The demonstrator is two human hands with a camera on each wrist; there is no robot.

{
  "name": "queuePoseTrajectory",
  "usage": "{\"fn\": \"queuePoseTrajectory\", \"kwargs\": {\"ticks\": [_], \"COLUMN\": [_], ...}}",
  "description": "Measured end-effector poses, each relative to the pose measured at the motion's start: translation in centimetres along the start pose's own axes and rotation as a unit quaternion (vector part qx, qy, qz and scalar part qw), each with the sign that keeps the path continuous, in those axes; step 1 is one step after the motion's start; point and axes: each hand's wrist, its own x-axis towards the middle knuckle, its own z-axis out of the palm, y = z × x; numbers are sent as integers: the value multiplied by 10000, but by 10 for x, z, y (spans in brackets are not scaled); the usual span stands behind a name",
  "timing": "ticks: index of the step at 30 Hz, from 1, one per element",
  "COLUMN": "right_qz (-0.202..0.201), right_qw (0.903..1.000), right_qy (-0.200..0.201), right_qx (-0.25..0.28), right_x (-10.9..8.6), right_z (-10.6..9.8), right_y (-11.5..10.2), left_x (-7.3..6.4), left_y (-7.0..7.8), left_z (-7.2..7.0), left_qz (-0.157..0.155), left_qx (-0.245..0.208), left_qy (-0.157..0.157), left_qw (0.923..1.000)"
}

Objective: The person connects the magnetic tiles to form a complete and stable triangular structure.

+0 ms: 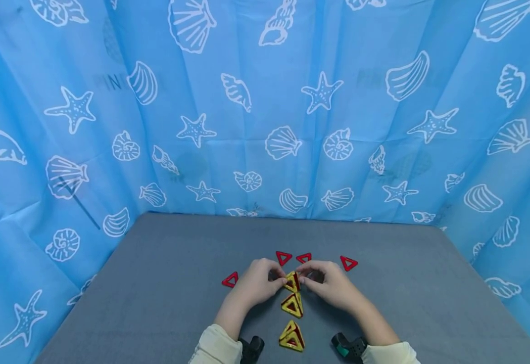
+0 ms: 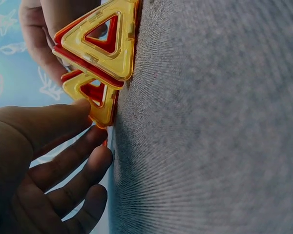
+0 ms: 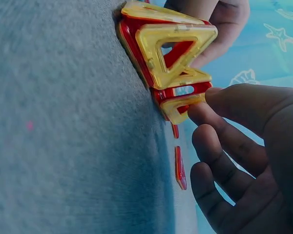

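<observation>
Two hands meet at a small pyramid of yellow and red triangular magnetic tiles, the farthest of three in a column. My left hand pinches its left side between thumb and forefinger; the other fingers stay loosely bent in the left wrist view. From the right, my right hand pinches the same pyramid, thumb and forefinger on a yellow tile. Right behind the nearer edge of that pyramid stands a second pyramid, seemingly touching it. Its far faces are hidden in the head view.
A third pyramid stands apart, nearer the table's front. Red triangular tiles lie flat: one left of the left hand, two beyond the hands, and one farther right. A blue shell-patterned curtain borders the grey table.
</observation>
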Motion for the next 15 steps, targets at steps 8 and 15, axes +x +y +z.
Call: {"fn": "queuePoseTrajectory", "kwargs": {"ticks": [8, 15], "right_qz": [64, 202], "right_qw": [9999, 9994], "right_qy": [71, 277], "right_qx": [-50, -111], "right_x": [2, 3], "right_z": [3, 10], "right_y": [-2, -1], "left_x": [2, 0], "left_y": [-1, -1], "left_z": [1, 3], "left_qz": [-34, -70], "left_qx": [-4, 21], "left_qy": [56, 84], "left_qw": [10000, 9999]}}
